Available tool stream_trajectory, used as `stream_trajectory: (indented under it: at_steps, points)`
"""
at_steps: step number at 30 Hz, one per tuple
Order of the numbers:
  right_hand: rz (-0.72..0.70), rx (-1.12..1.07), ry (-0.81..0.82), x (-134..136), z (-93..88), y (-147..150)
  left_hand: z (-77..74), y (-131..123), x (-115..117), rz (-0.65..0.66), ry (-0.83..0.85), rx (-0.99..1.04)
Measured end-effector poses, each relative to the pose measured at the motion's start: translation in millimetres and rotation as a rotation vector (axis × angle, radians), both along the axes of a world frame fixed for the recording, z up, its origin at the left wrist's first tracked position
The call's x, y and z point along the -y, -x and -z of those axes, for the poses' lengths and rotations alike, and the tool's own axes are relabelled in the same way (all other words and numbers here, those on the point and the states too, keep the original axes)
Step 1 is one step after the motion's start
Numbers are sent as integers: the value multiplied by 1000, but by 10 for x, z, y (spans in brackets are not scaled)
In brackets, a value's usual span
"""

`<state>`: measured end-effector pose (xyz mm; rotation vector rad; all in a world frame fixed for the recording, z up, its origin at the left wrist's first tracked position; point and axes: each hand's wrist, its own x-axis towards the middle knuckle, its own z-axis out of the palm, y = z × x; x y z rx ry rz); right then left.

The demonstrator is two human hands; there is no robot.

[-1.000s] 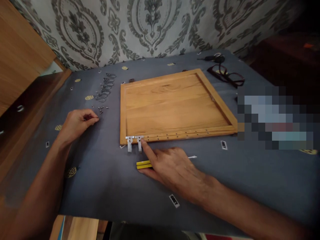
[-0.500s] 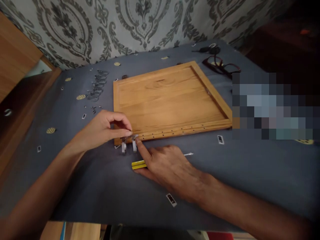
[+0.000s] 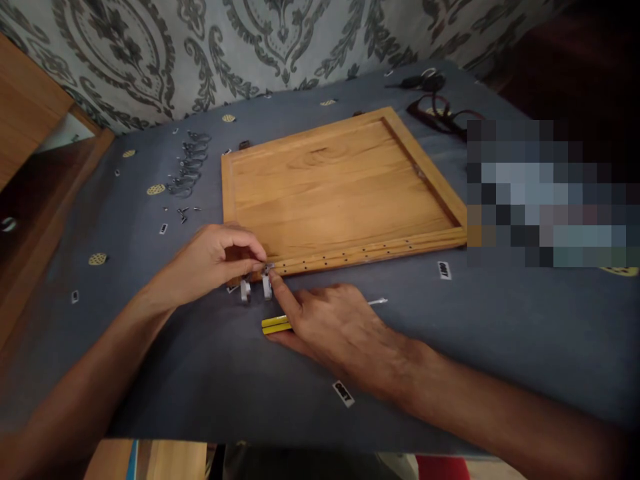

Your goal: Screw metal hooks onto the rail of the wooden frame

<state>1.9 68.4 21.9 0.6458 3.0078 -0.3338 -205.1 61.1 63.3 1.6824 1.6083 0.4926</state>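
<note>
A framed wooden board lies on the cloth-covered table, with a row of small dark holes along its near rail. Two shiny metal hooks sit at the left end of that rail: one hook below my left fingers, the other hook just to its right. My left hand pinches thumb and forefinger at the top of the right-hand hook; whatever lies between the tips is too small to make out. My right hand holds a yellow-handled screwdriver under its palm, shaft pointing right, while its index finger touches the same hook.
More metal hooks lie in a row left of the board, with several small screws nearer me. Glasses and a dark corded object rest at the back right. Wooden furniture stands at the left; a patterned curtain hangs behind.
The view has shifted slightly. Both hands stay at the right-hand hook, with my left fingertips a little closer to it; the screwdriver remains in my right hand.
</note>
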Motion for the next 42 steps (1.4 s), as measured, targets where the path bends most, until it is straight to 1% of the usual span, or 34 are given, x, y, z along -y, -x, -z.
stream_trajectory:
  at_steps: [4, 11, 18, 28, 36, 42]
  points:
    - [4, 6, 2, -8, -23, 2, 38, -2, 1, 8, -38, -41]
    - [0, -3, -14, -4, -12, -3, 97, 8, -10, 29, -82, -100]
    - [-6, -6, -8, -7, -28, 2, 86, 4, -12, 37, -83, -96]
    - [-12, -24, -22, -9, 4, -10, 101, 18, 10, 10, -29, -8]
    - [-21, -53, -47, -2, -6, -11, 109, 0, 19, -6, -86, -65]
    - [-17, -53, -27, -7, 10, -13, 111, 3, 32, 12, -103, -84]
